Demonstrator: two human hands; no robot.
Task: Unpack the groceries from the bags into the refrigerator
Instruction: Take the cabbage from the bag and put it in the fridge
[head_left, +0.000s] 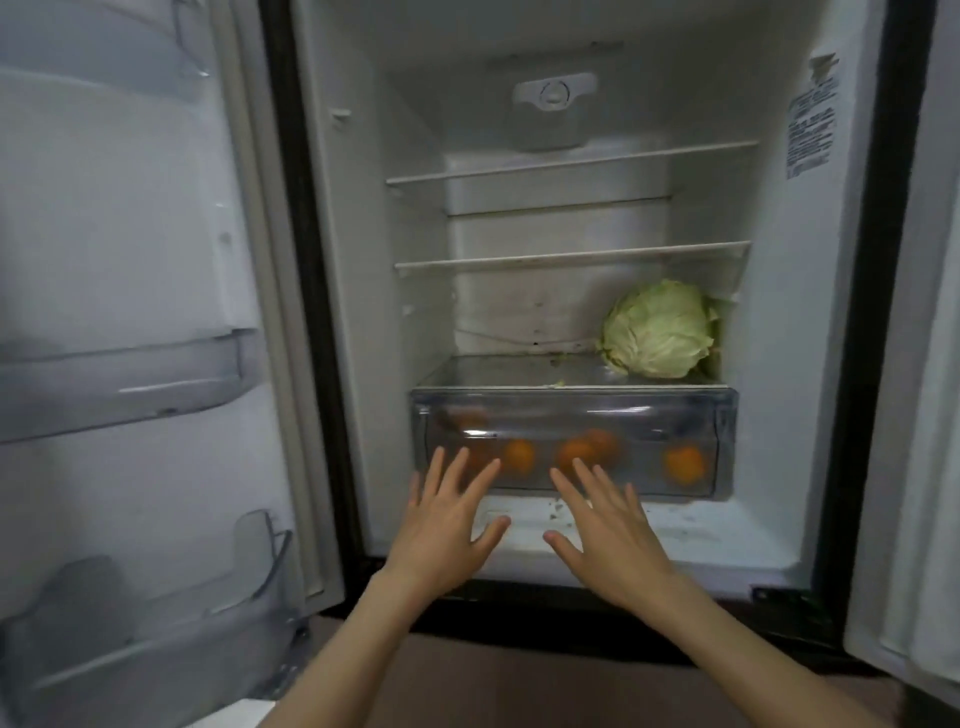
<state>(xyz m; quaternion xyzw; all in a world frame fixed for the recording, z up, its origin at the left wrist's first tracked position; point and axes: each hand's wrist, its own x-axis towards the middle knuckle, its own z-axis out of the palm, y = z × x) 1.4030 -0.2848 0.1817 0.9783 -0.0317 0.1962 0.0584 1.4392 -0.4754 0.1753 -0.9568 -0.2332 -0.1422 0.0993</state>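
The refrigerator (810, 312) stands open in front of me. At its bottom sits a clear crisper drawer (722, 415) with several oranges (684, 464) inside. A pale green cabbage (658, 329) rests on the glass cover above the drawer, at the right rear. My left hand (447, 525) and my right hand (608, 530) are both spread flat with straight fingers, fingertips at the lower front of the drawer. Neither hand holds anything. No bag is in view.
Two wire-edged shelves (571, 257) sit above the cabbage with nothing on them. The open door (130, 260) on the left carries clear door bins (130, 384), which look bare. A brown floor (519, 675) lies below the fridge.
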